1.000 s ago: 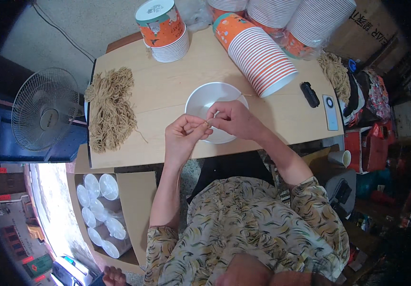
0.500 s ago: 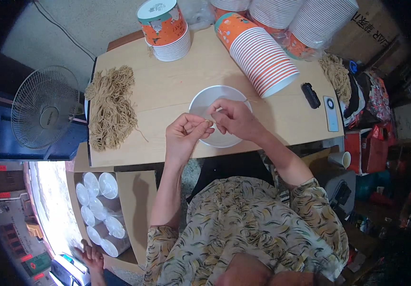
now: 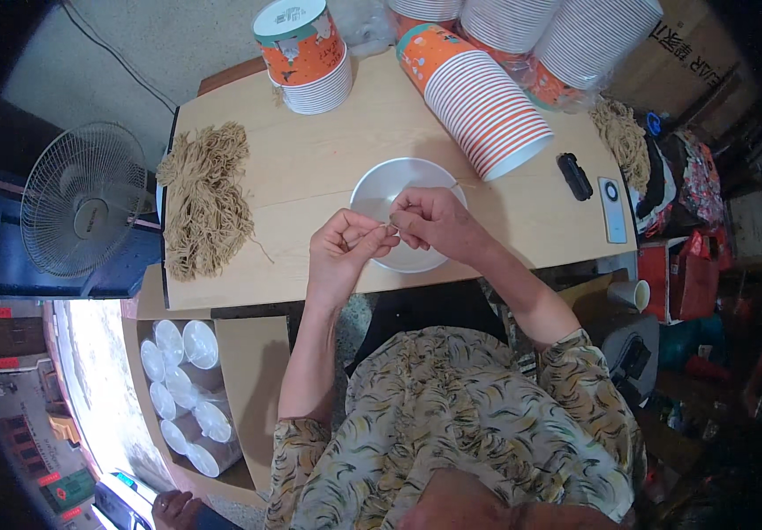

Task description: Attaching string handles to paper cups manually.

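Both my hands meet above a round white paper bucket (image 3: 385, 183) near the table's front edge. My left hand (image 3: 341, 252) is closed, thumb and forefinger pinched together. Touching its fingertips, my right hand (image 3: 441, 225) pinches at the same spot, its other fingers curled. A tiny pale bit, perhaps thread, shows between the fingertips; it is too small to name. Farther left on the table lies a heap of tan twisted cords (image 3: 207, 199). Behind and right of the bucket, a stack of orange-and-white paper buckets (image 3: 487, 110) rests on its side.
An upright stack of paper buckets (image 3: 315, 84) stands at the back. A black case (image 3: 574, 177) and a phone (image 3: 612, 210) lie at the right. At lower left are a carton (image 3: 253, 380) of clear-wrapped cups, a fan (image 3: 90, 212) and another person's hand (image 3: 176, 510).
My right fingers have come down and closed in against my left fingertips. My left hand has hardly moved. The other person's hand at lower left has dropped lower.
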